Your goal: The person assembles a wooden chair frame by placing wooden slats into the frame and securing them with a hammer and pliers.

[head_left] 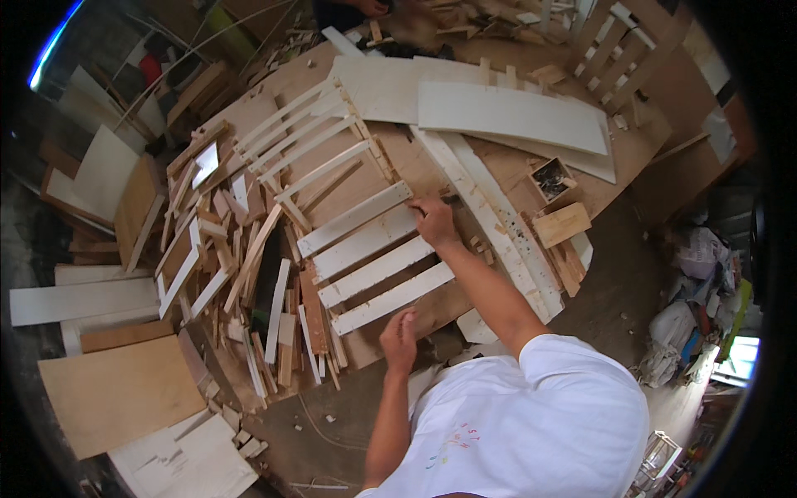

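Note:
Several white wooden slats (357,218) lie side by side across a panel, with gaps between them. My right hand (433,222) reaches over to their right ends. Its fingers are bent together at the end of the second slat (365,243) from the far side. Whatever they pinch is hidden. A small dark object beyond the knuckles is too small to name. My left hand (398,342) is raised by the near edge of the closest slat (390,300). Its fingers are curled together, and I cannot make out anything in them.
An open slatted frame (311,137) lies beyond the slats. Wood offcuts (237,241) are heaped on the left. To the right are long white boards (490,224), a small box of metal bits (552,178) and a wood block (562,224). A wide white panel (510,116) lies farther back.

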`<state>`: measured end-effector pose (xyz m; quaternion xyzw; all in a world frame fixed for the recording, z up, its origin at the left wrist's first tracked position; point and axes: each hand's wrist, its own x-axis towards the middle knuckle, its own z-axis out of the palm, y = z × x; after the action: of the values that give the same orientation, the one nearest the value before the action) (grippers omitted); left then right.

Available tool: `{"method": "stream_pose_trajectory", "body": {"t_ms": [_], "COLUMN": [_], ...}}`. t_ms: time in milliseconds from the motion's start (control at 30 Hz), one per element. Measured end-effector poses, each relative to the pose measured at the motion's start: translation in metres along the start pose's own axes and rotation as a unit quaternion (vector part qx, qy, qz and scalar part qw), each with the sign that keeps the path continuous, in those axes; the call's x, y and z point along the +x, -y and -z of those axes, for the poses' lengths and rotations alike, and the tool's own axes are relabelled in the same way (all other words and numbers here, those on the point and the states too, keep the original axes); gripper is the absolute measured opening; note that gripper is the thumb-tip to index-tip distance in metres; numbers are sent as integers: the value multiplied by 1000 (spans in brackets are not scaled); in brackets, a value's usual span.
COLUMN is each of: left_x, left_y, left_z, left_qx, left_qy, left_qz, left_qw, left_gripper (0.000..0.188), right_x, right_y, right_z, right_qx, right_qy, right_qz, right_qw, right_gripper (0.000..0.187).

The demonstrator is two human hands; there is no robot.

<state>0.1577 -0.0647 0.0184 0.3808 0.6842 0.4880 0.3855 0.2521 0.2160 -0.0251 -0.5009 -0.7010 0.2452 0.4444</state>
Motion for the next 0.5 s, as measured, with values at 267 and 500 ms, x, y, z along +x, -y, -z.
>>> {"method": "stream_pose_trajectory", "body": {"t_ms": [267,500], "left_x": [94,101], "left_y": [-7,18], "left_z": [43,32], "left_qx": [209,301], "left_qy": [-109,-78], "left_qz": [-235,-217], "left_qw": [943,925], "left_gripper": [11,27], "right_x": [2,-16], "right_y": [13,26], "right_z": [3,20], "right_qx": [-49,-148], "right_qy": [-21,-5], "right_qz": [36,121], "right_qw": [998,982], "right_gripper": [12,19]}}
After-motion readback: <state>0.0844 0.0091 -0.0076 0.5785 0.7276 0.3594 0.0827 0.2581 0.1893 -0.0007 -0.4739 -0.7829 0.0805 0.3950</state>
